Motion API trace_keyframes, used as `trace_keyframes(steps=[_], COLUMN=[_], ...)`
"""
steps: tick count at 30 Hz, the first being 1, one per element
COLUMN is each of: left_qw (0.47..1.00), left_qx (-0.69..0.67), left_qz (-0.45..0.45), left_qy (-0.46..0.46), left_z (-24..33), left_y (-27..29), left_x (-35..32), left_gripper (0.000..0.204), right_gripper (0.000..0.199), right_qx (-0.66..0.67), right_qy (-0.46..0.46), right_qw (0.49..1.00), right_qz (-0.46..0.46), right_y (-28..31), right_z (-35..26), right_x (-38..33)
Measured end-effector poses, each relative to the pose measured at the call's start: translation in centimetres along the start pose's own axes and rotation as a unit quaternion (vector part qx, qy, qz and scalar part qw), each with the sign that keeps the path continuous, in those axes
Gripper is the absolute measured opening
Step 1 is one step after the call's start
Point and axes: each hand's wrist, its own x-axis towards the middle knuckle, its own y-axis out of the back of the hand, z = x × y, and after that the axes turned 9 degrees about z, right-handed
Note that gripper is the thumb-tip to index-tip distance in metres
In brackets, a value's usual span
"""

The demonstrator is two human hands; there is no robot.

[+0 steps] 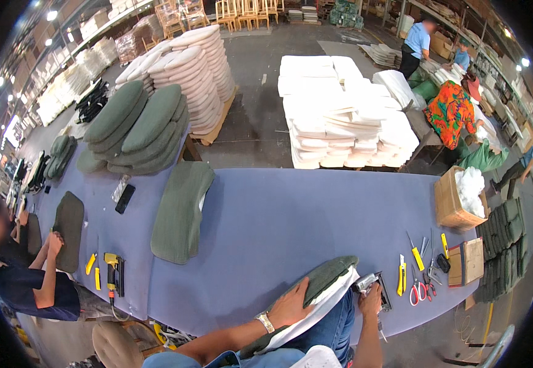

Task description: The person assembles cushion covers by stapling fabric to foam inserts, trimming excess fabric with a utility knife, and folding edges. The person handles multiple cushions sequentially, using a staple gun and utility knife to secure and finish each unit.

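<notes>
At the near edge of the long blue-grey table (266, 214), the left hand (289, 305) lies flat, fingers spread, on a green seat cushion (328, 276) tipped on edge over the lap — white foam showing beneath the fabric. The right hand (370, 302) is wrapped around a staple gun (372, 286) at the cushion's right end. Stapling the cover looks to be the step in hand — the next shot wants the fabric kept taut. Yellow cutters (401, 275) and red scissors (415, 293) lie just right.

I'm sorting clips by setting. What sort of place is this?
Probably an upholstery workshop in a furniture factory: stacks of green seat cushions, piles of white foam pads, and a staple gun in the right hand beside a half-covered cushion.
</notes>
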Motion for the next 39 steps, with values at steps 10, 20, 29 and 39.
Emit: trace_keyframes(steps=[10,20,29,39], left_qw=[1.000,0.998,0.992,0.995], left_qx=[0.007,0.064,0.108,0.060], left_qz=[0.000,-0.010,0.016,0.053], left_qy=[-0.023,-0.027,-0.056,-0.067], left_z=[-0.7,-0.2,0.7,3.1], left_y=[-0.7,0.0,1.4,-1.2], left_x=[0.2,1.2,4.8,9.2], left_gripper=[0.092,0.088,0.072,0.088], right_gripper=[0.065,0.063,0.047,0.022], right_qx=[0.004,-0.054,0.130,0.390], right_qy=[-0.021,0.000,0.040,0.065], right_qw=[0.998,0.998,0.980,0.916], right_qz=[0.057,-0.013,0.148,0.064], right_y=[-2.3,0.4,0.8,12.6], right_z=[0.6,1.6,-2.6,-15.0], right_x=[-1.7,0.9,-6.5,-6.1])
